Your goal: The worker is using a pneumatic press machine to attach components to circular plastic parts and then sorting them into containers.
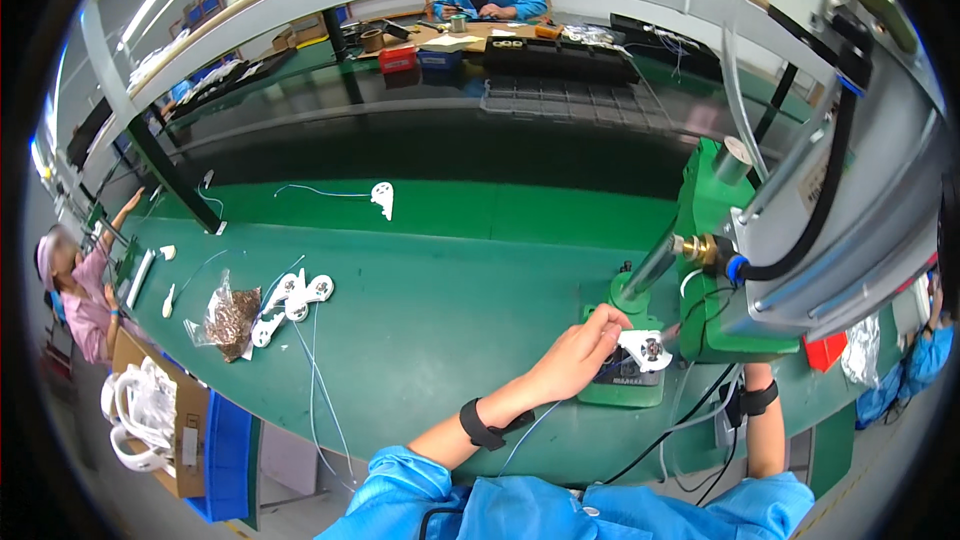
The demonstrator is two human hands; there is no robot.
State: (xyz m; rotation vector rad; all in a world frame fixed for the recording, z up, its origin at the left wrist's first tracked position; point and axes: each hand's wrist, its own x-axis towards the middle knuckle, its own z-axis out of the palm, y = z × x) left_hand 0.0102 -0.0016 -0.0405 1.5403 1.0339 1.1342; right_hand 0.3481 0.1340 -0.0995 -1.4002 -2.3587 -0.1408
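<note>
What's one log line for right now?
left hand: holding white part | right hand: mostly hidden by green press | table: bag of brownish pieces beside other white parts

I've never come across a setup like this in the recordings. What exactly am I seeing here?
This single wide view comes from a head-worn camera looking down, which makes straight edges bend. There is no robot: the left hand holds a small white part at a green-and-grey press-like machine. The right hand is mostly hidden by that machine. On the green bench lie more white parts and a clear bag of small brown pieces.
</note>
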